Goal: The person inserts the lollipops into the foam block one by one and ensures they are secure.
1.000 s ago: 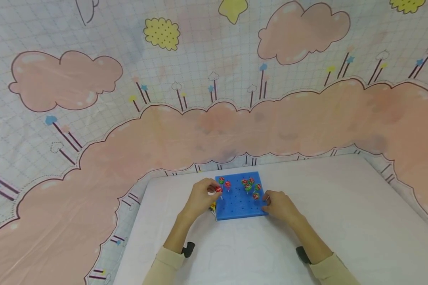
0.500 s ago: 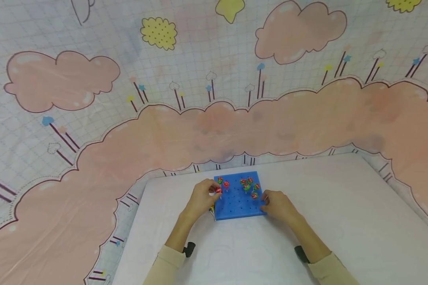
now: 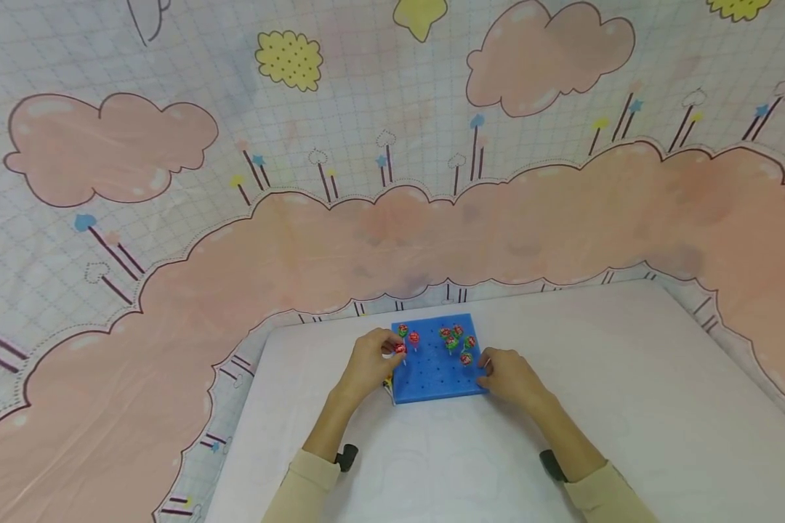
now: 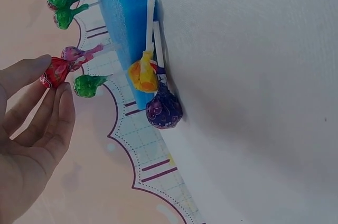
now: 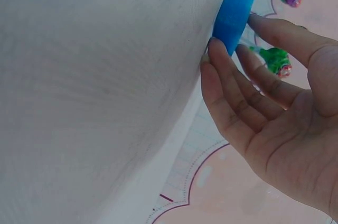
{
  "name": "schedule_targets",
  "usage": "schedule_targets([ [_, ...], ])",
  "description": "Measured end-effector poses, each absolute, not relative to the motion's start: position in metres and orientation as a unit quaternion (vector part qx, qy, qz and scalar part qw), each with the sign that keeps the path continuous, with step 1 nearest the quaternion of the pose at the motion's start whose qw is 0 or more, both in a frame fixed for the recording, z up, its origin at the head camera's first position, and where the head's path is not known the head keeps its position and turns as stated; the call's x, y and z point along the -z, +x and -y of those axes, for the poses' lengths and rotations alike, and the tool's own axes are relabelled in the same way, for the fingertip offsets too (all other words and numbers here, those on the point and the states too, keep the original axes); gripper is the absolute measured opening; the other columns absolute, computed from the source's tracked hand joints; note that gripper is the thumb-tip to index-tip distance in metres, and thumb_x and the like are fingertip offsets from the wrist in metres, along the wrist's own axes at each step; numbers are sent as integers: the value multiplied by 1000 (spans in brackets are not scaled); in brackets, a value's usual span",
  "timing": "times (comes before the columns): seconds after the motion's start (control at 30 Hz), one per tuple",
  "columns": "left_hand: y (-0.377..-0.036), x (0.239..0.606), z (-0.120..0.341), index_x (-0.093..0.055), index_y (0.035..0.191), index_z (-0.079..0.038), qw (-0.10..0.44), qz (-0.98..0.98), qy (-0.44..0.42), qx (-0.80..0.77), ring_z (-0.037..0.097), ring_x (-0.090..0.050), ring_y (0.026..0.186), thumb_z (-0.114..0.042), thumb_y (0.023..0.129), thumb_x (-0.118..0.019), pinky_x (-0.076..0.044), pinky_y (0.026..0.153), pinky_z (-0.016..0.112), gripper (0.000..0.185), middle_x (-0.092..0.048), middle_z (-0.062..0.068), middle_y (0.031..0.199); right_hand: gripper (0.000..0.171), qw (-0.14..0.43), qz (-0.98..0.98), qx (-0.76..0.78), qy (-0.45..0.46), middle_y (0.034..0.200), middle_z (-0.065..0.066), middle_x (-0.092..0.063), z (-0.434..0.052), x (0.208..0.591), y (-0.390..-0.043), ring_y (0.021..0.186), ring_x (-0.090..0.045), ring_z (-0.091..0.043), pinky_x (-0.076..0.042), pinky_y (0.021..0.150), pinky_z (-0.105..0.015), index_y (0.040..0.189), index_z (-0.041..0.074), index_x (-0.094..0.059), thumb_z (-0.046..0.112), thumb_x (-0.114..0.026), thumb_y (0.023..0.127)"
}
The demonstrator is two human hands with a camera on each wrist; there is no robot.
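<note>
Red lollipop (image 4: 54,72) pinched by left hand (image 3: 368,361) – right hand (image 3: 509,376), fingers straight, steadies blue board (image 3: 435,370)

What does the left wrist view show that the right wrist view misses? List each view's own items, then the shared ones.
Only the left wrist view: a yellow lollipop and a purple lollipop lying on the table beside the blue foam board, and the left hand pinching a red lollipop.
Only the right wrist view: the right hand, fingers straight against the board's edge.
Both: the blue board, the white table, green-wrapped lollipops standing in the board.
</note>
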State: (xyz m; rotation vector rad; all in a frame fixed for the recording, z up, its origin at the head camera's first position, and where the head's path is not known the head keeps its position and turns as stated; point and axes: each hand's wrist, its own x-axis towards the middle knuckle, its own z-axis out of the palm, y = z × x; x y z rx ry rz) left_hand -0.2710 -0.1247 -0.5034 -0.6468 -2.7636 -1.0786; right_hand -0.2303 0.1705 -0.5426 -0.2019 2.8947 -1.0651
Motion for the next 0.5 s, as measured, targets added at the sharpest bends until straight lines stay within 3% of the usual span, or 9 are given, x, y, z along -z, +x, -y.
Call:
schedule_targets([
  [0.5,-275,512,125,-73,106,-8,29,913,-202,352,17,-65,94,-10,94,-79,-61,86,31,14,-67,1,98,21,25,-939,337,-61,83,-3,-67,-169,541,-229,75,-62,-17,-58,71,-35,105,3,-72,9,-82,87],
])
